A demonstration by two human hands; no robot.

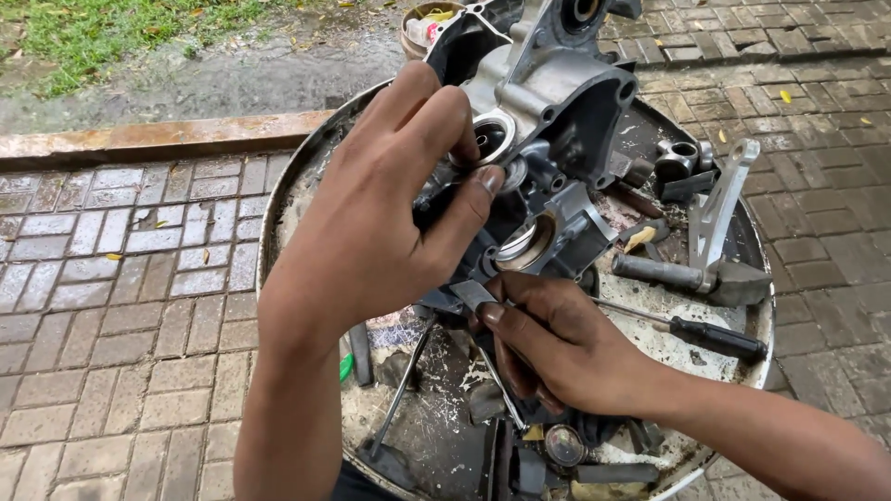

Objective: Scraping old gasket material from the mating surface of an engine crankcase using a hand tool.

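Both hands (390, 223) grip the grey engine casing (557, 121) over a round tray (278, 199).

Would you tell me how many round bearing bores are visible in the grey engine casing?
2: one bearing bore beside the left hand, another bearing bore above the right hand. Hands may hide more.

My left hand (371, 223): coming in from the lower left on a bare forearm, back of the hand facing up, fingers curling forward and down, thumb (464, 209) stretching out to the right with its nail showing. My right hand (557, 348): reaching in from the lower right on a bare forearm, knuckles up, fingers folding under, thumb pressing forward along the top.
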